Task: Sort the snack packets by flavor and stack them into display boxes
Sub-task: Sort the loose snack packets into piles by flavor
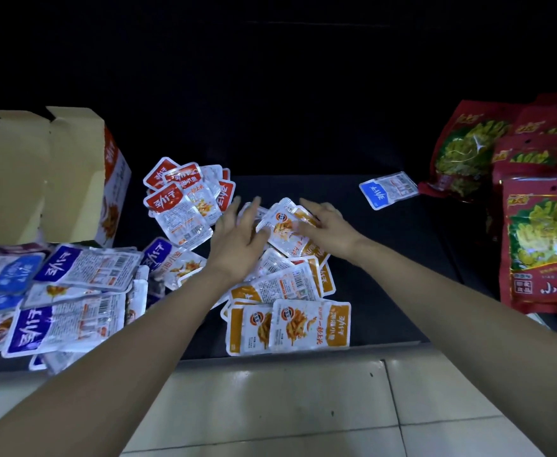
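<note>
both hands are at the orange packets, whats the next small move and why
Probably pinch the top orange packet between the left hand and right hand and square it onto the orange pile: both hands lie open at its edges, and the pile beneath is loosely fanned.

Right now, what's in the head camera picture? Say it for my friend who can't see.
The left hand and right hand reach onto a pile of orange snack packets on a dark table. Red packets, purple packets and a cardboard box lie left; big red bags right.
</note>
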